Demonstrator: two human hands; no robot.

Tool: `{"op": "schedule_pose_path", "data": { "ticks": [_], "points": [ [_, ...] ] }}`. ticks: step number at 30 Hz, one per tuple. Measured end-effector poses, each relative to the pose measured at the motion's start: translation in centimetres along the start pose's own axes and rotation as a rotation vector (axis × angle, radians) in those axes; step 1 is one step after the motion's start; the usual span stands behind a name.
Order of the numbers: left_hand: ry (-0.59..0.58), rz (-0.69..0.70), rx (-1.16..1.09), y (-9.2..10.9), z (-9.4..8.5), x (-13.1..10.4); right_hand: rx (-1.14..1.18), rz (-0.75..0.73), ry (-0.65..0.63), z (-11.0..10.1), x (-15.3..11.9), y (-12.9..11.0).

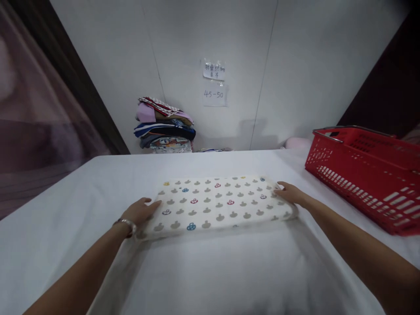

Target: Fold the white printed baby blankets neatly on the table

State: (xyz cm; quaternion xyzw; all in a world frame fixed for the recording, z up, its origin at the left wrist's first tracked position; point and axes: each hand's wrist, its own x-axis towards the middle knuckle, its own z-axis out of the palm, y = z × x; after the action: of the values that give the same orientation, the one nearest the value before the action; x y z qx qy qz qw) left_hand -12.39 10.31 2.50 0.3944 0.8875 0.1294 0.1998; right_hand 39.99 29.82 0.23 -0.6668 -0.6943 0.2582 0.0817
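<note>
A white cloth (210, 203) printed with grey, red, blue and yellow mushrooms lies folded into a long flat rectangle in front of me. My left hand (140, 212), with a bracelet at the wrist, grips its left end, thumb on top and the other fingers mostly hidden. At the opposite end, my right hand (291, 194) pinches the edge between thumb and fingers. Between the two hands the cloth is spread fairly smooth, its front edge casting a soft shadow.
White sheeting covers the table (223, 271). A red plastic basket (367, 175) with metal handles stands at the right. Behind the far edge, folded clothes (166, 127) are piled against the wall, below and left of two paper notes (215, 94). A pinkish curtain (39, 122) hangs at left.
</note>
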Motion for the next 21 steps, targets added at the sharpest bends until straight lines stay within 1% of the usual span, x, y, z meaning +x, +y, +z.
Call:
{"op": "schedule_pose_path", "data": {
  "ticks": [2, 5, 7, 9, 11, 12, 16, 21],
  "points": [
    [-0.023, -0.007, -0.059, -0.7, 0.1, -1.8, 0.044, 0.016, -0.002, 0.1, -1.5, 0.5],
    [-0.005, -0.015, -0.111, -1.4, 0.5, -4.2, 0.042, 0.002, 0.054, 0.4, -3.2, 1.3],
    [0.038, -0.016, -0.118, -1.6, 0.9, -5.4, 0.032, -0.004, 0.092, 0.9, -4.0, 1.7],
    [0.113, -0.013, -0.086, -1.8, 1.4, -6.3, 0.029, -0.007, 0.133, 1.5, -4.5, 2.0],
    [0.182, -0.015, -0.037, -2.0, 2.1, -6.8, 0.026, -0.009, 0.165, 2.1, -4.8, 2.4],
    [0.198, -0.021, -0.013, -2.1, 2.4, -7.0, 0.026, -0.008, 0.173, 2.4, -4.9, 2.5],
    [0.149, -0.046, 0.038, -2.7, 3.1, -7.4, 0.005, -0.012, 0.144, 2.8, -5.2, 3.1],
    [0.145, -0.046, 0.018, -2.8, 2.6, -6.9, -0.033, 0.007, 0.133, 1.8, -5.4, 2.9]
  ]
}}
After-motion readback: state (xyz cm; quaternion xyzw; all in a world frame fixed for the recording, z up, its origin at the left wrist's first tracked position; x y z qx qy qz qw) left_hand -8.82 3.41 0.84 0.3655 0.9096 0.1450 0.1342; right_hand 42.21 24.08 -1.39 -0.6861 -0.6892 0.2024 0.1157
